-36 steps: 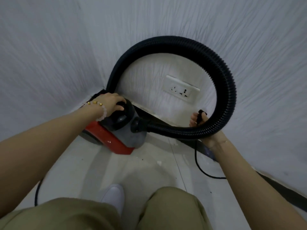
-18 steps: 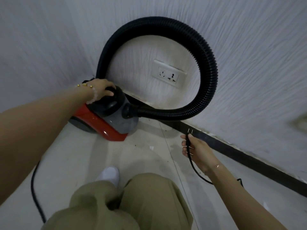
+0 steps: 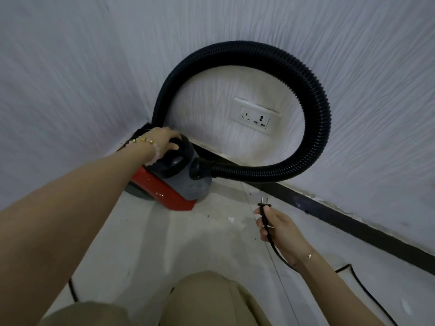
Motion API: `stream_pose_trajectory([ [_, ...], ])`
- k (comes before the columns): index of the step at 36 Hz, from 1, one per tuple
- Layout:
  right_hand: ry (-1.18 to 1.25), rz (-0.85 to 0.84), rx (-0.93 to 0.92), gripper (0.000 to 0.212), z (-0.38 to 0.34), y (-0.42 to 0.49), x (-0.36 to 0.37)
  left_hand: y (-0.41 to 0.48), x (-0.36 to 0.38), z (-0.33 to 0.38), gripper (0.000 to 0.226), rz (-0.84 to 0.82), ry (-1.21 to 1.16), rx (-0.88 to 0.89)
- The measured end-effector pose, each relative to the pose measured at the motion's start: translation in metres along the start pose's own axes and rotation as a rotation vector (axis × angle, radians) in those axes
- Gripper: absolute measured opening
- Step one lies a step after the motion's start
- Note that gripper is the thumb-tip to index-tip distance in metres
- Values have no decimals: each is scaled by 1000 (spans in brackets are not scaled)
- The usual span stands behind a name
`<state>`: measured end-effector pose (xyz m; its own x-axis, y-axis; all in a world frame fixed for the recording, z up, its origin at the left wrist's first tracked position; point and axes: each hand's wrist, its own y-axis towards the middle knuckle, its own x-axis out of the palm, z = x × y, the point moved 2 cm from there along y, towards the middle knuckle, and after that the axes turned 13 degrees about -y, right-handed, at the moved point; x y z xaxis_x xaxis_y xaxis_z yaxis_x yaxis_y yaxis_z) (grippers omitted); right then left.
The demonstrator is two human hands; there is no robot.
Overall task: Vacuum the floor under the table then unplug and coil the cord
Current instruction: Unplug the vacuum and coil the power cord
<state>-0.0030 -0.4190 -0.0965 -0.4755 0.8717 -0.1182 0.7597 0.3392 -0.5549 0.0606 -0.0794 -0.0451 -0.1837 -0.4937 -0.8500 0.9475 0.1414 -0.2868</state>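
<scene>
A small red and grey vacuum cleaner stands on the floor in the room's corner. Its black ribbed hose loops up against the wall and back down behind the body. My left hand grips the black handle on top of the vacuum. My right hand holds the black cord just behind the two-pin plug, which points up, free of the wall. The white wall socket inside the hose loop has nothing plugged in.
The cord trails over the pale floor at the right and shows again at lower left. A dark skirting board runs along the wall base. My knee in khaki fabric fills the bottom. Small debris lies near the vacuum.
My right hand came away from the wall behind the hose with the plug, moving down toward me. My left hand stayed on the vacuum's handle.
</scene>
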Motion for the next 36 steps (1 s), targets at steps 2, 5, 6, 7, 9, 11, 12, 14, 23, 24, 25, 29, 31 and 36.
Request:
stream_pose_trajectory([
  [2, -105, 37, -12, 33, 2, 1, 7, 2, 0, -5, 38, 8, -24, 34],
  [5, -212, 91, -31, 34, 0, 1, 20, 4, 0, -15, 36, 32, -58, 108],
  [6, -229, 104, -36, 34, -1, 2, 24, 5, 1, -17, 35, 48, -54, 136],
  [7, -240, 114, -39, 34, -2, 2, 29, 5, 2, -19, 35, 66, -38, 165],
  [9, -251, 130, -30, 34, -4, 1, 38, 5, 4, -22, 35, 91, 0, 225],
  [11, -221, 131, 0, 34, -3, -2, 47, 6, 4, -26, 35, 92, -4, 288],
  [12, -183, 123, 17, 33, -2, -4, 51, 7, 3, -28, 34, 93, -18, 326],
  [14, -98, 113, 39, 30, -2, -10, 57, 9, 2, -32, 34, 100, -40, 397],
  [23, -287, 244, -14, 22, -12, -56, 80, 19, 9, -43, 34, 230, -42, 476],
  [24, -296, 262, -16, 20, -13, -59, 83, 20, 11, -43, 34, 237, -43, 474],
  [25, -297, 276, -18, 19, -14, -63, 86, 20, 12, -43, 34, 239, -45, 467],
  [29, -346, 329, -16, 17, -9, -78, 97, 18, 13, -41, 34, 229, -41, 438],
  [31, -379, 330, -12, 17, -5, -88, 104, 16, 12, -38, 34, 222, -46, 439],
  [36, -406, 356, -25, 19, 0, -99, 112, 16, 14, -39, 36, 216, 2, 451],
])
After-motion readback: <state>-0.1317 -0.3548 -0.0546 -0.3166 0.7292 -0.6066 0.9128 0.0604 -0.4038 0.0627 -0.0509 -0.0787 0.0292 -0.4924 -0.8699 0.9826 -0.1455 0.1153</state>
